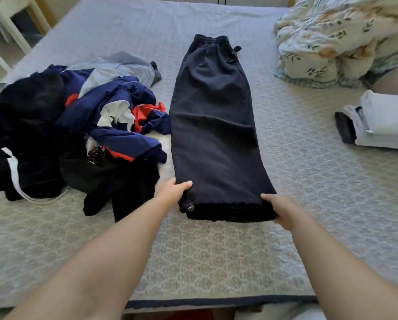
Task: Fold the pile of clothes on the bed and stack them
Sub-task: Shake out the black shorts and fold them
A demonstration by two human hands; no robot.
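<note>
We have the dark trousers [216,125] laid out flat on the bed [309,181], already doubled leg on leg, and their long axis runs almost straight away from us, from the cuffs at 6 o'clock to the elastic waistband [210,40] at 12 o'clock, leaning a touch to 11. Our left hand [173,192] grips the near-left corner of the cuff end, thumb on top of the cloth and fingers curled under the edge. Our right hand [283,210] grips the near-right corner the same way, thumb laid over the fabric. Both hands sit level at the cuffs, so neither is nearer the waistband than the other; all of the garment lies ahead of the grip, toward 12 o'clock

We judge the coming move to be a fold along that axis: lifting the cuff end and carrying it forward to 12 o'clock until it meets the waistband. Kept even, the two corners should land square

The unfolded pile of clothes [78,135] lies at 9 o'clock of the trousers, just beside their left edge and touching it midway. The folded stack [382,121] sits well apart at 3 o'clock, with a rumpled floral duvet [332,42] at 1 to 2 o'clock
</note>
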